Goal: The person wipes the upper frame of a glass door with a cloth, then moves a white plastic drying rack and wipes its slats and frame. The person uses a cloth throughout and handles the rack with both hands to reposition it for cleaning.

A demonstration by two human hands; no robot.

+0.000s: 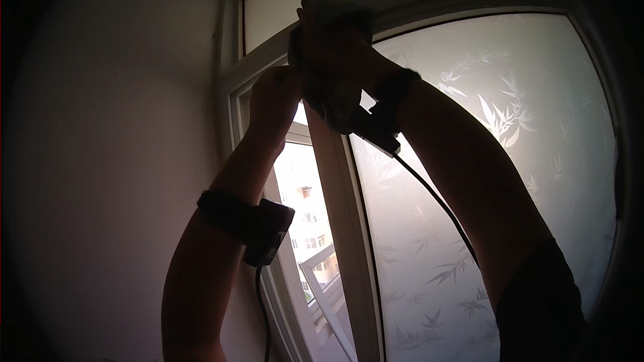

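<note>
dark cloth (345, 13), in the head view, sits bunched in my right grip (332, 50), which clutches it at the upper window frame (443, 3). my left grip (275, 94) is raised just beside; too dark, i cannot tell if spread. both forearms reach upward.

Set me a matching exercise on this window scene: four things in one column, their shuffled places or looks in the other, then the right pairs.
Things:
1. Dark cloth
2. Black box
3. Large window pane
4. Wall

Places or looks:
A. Frosted, with a leaf pattern
B. Plain, filling the picture's left side
C. Bunched in the right hand
D. Strapped to the left forearm, with a cable hanging down

Pairs: 1-C, 2-D, 3-A, 4-B
</note>
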